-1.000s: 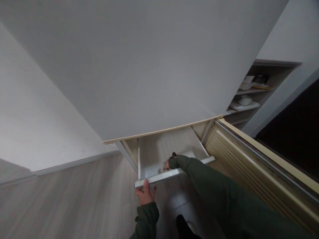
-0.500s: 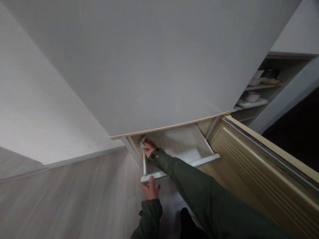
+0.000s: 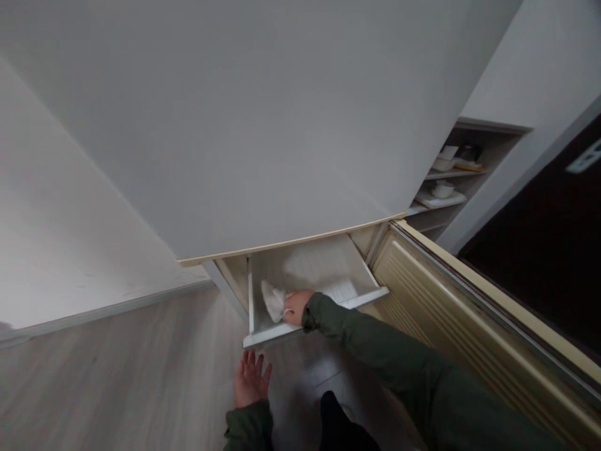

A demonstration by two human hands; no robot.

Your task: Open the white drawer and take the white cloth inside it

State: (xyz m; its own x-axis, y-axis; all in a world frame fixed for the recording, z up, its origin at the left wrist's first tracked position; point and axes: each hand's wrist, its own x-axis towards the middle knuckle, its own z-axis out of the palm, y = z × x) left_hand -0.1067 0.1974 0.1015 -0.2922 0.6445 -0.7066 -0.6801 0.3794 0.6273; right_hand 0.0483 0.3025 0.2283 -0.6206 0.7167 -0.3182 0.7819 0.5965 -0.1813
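Pressing a cloth (image 3: 273,299) into the drawer (image 3: 267,335), right hand (image 3: 295,306) grips it; left hand (image 3: 249,379) hovers, fingers spread.

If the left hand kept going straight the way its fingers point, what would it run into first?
Probably the drawer: the left hand is open, fingers pointing at its front edge, with only bare floor between. Depth is hard to judge, so it might pass just under the edge.

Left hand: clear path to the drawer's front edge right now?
Probably yes. The left hand hovers open just below the drawer front edge, nothing between them. The right hand and cloth sit inside the drawer, off that path.
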